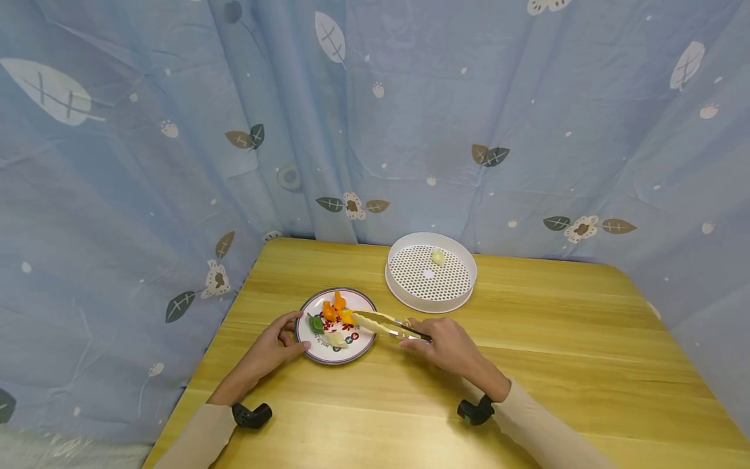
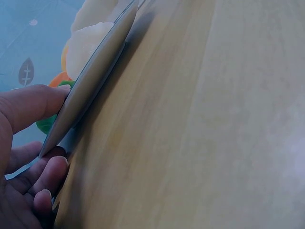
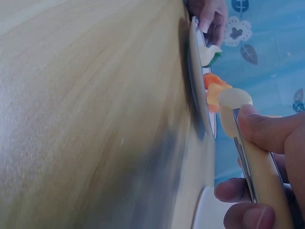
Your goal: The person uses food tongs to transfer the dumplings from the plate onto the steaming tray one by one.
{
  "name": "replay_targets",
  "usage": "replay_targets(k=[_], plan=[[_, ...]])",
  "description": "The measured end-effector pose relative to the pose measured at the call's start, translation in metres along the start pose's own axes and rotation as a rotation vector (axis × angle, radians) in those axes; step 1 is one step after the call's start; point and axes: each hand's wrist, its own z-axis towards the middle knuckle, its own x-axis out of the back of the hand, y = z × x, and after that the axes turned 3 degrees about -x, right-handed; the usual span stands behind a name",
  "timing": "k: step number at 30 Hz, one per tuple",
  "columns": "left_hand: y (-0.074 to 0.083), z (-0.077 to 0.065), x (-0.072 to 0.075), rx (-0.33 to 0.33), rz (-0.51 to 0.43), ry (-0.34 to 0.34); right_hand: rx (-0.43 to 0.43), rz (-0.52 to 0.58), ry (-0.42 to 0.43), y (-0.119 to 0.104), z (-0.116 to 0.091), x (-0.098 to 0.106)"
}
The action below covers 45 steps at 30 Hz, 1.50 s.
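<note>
Plate (image 1: pixel 313 303): here it sits, lower middle of the frame and a touch left, white with a dark-edged rim, on the wooden counter (image 1: pixel 556 339).
Left hand (image 1: pixel 266 352): on the plate's left side, pinching the rim between thumb and fingers.
Right hand (image 1: pixel 446 345): right of the plate, thumb and curled fingers gripping the tongs (image 1: pixel 383 324) by the handle.
Tongs' tips: pale and reaching in over the plate's right side, right at the yellow piece (image 1: pixel 347 317); whether they pinch it, can't tell.
Orange pieces (image 1: pixel 329 311): two of them, upper part of the plate, beside the yellow one.
Green piece (image 1: pixel 316 324): over at the plate's left, near the left hand.
White piece (image 1: pixel 336 339): lower on the plate, below the orange.
Tray (image 1: pixel 430 303): white, round, full of holes, up and right of the plate, well clear of its rim.
Pale lump (image 1: pixel 438 257): inside the tray, toward the upper right.
Curtain (image 1: pixel 422 117): blue, leaf-printed, filling the upper frame.
</note>
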Motion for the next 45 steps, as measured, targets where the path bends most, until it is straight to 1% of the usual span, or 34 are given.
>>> replay_targets(k=[4,10,19,27,37,45], plan=[[0.001,0.0,0.001,-0.005,-0.002,0.002,0.004,0.011,0.019,0.001,0.0,0.003],[0.002,-0.001,0.001,0.014,0.0,0.002,0.025,0.02,0.065,0.005,0.002,0.008],[0.002,-0.001,0.001,0.021,-0.009,-0.005,-0.052,0.024,0.089,0.01,0.001,0.02],[0.001,-0.001,0.001,0.023,-0.019,-0.005,-0.044,0.03,0.108,0.017,0.002,0.029],[-0.001,0.0,0.0,0.014,-0.006,0.001,-0.139,0.039,0.115,0.03,0.005,0.04],[-0.001,0.0,-0.001,0.004,-0.004,0.008,-0.153,0.014,0.179,0.046,0.009,0.046]])
